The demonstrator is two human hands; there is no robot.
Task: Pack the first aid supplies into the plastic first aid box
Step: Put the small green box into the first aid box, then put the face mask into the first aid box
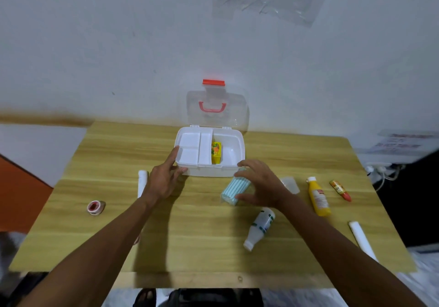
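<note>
Head view showed the first aid box [215, 168] standing open on the worktop [190, 223], a yellow carton [216, 152] inside. Left hand [164, 178] rested spread open against the box's front left corner, holding nothing. Right hand [260, 183] curved loosely over a striped packet [234, 191] just before the box; whether it gripped was unclear.

Both my forearms extend forward, bare. My left hand [164, 178] lies palm down, fingers [171, 155] stretched ahead and spread, gripping nothing. My right hand [260, 183] is arched, fingers curled, thumb apart.
</note>
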